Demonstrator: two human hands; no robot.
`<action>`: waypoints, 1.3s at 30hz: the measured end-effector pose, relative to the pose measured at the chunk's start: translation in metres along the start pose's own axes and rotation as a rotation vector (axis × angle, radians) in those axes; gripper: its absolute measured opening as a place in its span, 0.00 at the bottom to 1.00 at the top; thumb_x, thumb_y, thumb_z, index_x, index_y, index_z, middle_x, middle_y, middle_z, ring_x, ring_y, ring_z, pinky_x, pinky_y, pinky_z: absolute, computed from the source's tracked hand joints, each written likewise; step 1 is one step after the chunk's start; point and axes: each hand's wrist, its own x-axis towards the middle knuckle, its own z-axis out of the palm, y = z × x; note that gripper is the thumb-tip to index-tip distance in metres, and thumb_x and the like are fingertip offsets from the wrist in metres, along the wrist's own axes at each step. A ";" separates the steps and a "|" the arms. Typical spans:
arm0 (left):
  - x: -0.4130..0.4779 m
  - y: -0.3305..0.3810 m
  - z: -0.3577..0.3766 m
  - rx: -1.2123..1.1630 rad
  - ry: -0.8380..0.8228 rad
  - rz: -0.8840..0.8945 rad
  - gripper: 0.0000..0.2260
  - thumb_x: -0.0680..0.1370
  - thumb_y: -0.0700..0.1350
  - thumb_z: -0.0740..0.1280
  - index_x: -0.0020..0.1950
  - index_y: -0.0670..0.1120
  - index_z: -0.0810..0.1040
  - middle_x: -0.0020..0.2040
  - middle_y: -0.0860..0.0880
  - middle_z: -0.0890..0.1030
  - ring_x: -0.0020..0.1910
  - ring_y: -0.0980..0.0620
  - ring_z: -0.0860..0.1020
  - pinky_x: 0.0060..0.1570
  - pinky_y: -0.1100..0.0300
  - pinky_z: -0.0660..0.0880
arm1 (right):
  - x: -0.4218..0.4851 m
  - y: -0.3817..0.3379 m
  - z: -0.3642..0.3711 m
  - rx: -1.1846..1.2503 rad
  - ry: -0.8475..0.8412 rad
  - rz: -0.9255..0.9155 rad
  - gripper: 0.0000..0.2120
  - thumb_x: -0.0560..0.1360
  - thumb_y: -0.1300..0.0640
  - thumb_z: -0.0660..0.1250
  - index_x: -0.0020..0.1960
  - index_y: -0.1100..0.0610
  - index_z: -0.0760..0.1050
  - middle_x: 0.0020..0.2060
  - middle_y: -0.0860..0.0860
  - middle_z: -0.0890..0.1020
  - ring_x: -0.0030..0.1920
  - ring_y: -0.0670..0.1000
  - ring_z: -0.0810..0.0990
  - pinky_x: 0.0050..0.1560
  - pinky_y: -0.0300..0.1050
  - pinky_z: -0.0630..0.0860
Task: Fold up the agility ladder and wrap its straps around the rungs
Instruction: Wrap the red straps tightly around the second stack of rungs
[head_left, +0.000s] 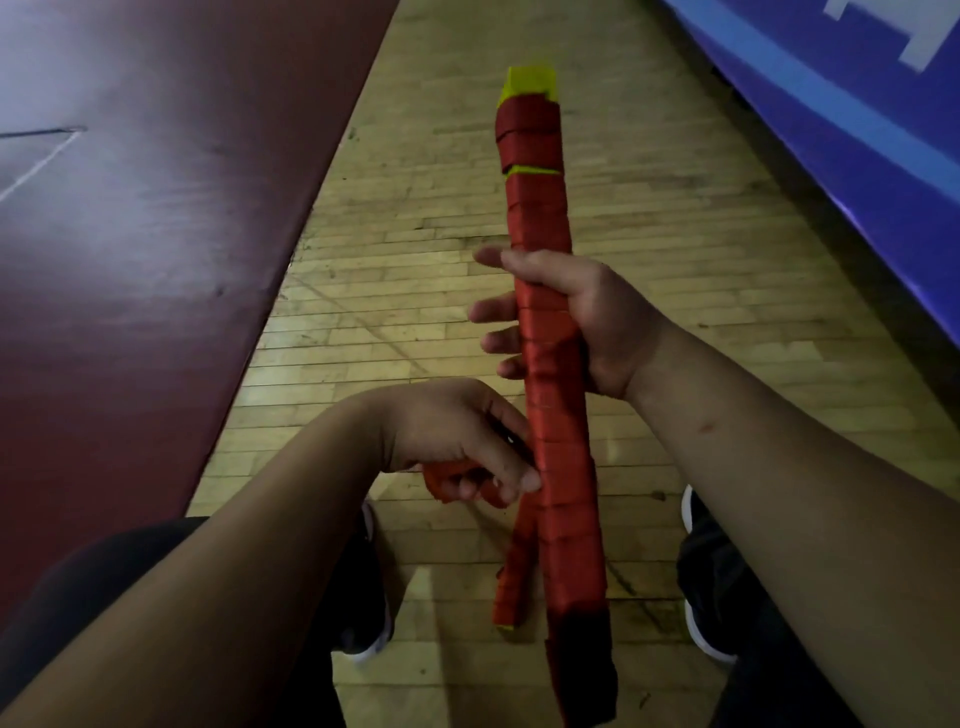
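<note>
The folded agility ladder (540, 223) is a long bundle of yellow rungs wound in red strap, pointing away from me above the floor. Yellow shows only at the far tip and in one gap. My right hand (587, 317) grips the bundle around its middle, fingers curled round the left side. My left hand (467, 441) is lower and to the left, pinching a loose end of the red strap (511, 577) beside the bundle. Part of that strap hangs down toward the floor.
Below is a wooden plank floor (395, 291). A dark red painted floor zone (156, 249) fills the left, and a blue padded mat or banner (852, 104) runs along the right. My dark shoes (711, 597) and legs are at the bottom.
</note>
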 end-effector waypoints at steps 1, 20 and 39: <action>0.000 0.000 0.001 0.024 0.013 -0.033 0.07 0.78 0.41 0.77 0.55 0.41 0.87 0.41 0.45 0.84 0.30 0.54 0.77 0.33 0.61 0.73 | 0.002 0.004 0.001 -0.037 0.019 0.008 0.18 0.85 0.49 0.66 0.73 0.53 0.77 0.51 0.58 0.87 0.47 0.58 0.87 0.45 0.53 0.83; 0.016 -0.007 0.016 0.356 0.415 -0.178 0.22 0.77 0.65 0.75 0.44 0.45 0.86 0.36 0.47 0.87 0.35 0.50 0.87 0.36 0.55 0.82 | 0.025 0.039 0.009 -0.077 0.429 -0.088 0.10 0.82 0.50 0.75 0.63 0.47 0.80 0.49 0.57 0.90 0.48 0.59 0.91 0.52 0.64 0.88; -0.010 0.012 0.021 -0.163 -0.142 0.298 0.08 0.76 0.53 0.71 0.37 0.55 0.82 0.31 0.53 0.76 0.27 0.53 0.69 0.31 0.54 0.63 | 0.002 0.016 -0.010 0.583 -0.352 -0.033 0.43 0.76 0.35 0.71 0.87 0.46 0.60 0.60 0.44 0.88 0.40 0.44 0.87 0.42 0.43 0.85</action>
